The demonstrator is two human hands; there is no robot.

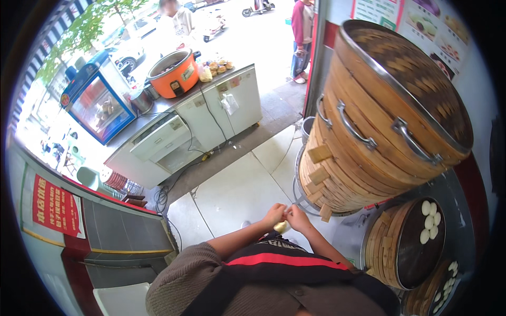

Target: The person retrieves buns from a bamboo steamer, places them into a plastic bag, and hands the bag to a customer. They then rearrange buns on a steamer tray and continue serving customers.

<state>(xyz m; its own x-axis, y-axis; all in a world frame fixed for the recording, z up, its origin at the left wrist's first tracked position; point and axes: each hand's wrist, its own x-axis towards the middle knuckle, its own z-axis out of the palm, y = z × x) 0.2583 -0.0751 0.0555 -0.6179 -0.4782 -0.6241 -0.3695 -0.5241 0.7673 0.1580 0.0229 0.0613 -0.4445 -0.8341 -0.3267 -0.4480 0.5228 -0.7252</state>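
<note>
My left hand (276, 213) and my right hand (297, 218) meet in front of my black apron (284, 252) with its red band, fingertips close together or touching. A small yellowish thing (280, 226) shows just below the fingers; whether either hand holds it is not clear. To the right of the hands rises a tall stack of bamboo steamers (355, 158) with metal handles and a woven lid (411, 79). Lower right, a round dark tray (411, 252) on more bamboo steamers bears several white buns (429, 222).
Ahead stands a white counter (205, 122) with an orange cooker (174, 77), wrapped food (219, 67) and a blue-framed display case (99, 106). A cable (161, 197) lies coiled on the floor. Two people are outside. Another steamer (421, 292) with buns sits lower right.
</note>
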